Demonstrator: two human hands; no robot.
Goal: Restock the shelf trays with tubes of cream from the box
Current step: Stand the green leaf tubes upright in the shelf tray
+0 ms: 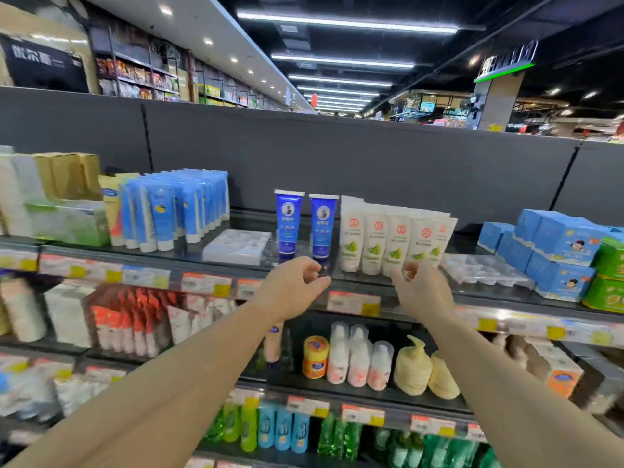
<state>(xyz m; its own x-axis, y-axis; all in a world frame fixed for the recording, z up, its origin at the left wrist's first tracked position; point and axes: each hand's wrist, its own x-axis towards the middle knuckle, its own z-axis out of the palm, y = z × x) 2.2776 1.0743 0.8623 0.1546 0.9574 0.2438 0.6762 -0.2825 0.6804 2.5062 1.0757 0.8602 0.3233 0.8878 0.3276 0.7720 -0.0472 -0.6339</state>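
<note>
Two dark blue tubes of cream (288, 226) stand upright, cap down, on the top shelf (236, 270). A clear plastic tray (236, 246) with hollow slots lies to their left. My left hand (293, 285) hovers just below the blue tubes with fingers loosely curled, holding nothing. A row of white tubes with green print (395, 241) stands to the right. My right hand (422, 292) is raised in front of them, fingers loosely curled and holding nothing. A second clear tray (486, 271) lies right of the white tubes. No box of tubes is in view.
Light blue tubes (175, 211) stand packed at the left of the top shelf. Blue cartons (553, 251) and green cartons (607, 275) are stacked at the right. Lower shelves hold bottles, jars and pouches behind price labels. A dark back panel rises behind the top shelf.
</note>
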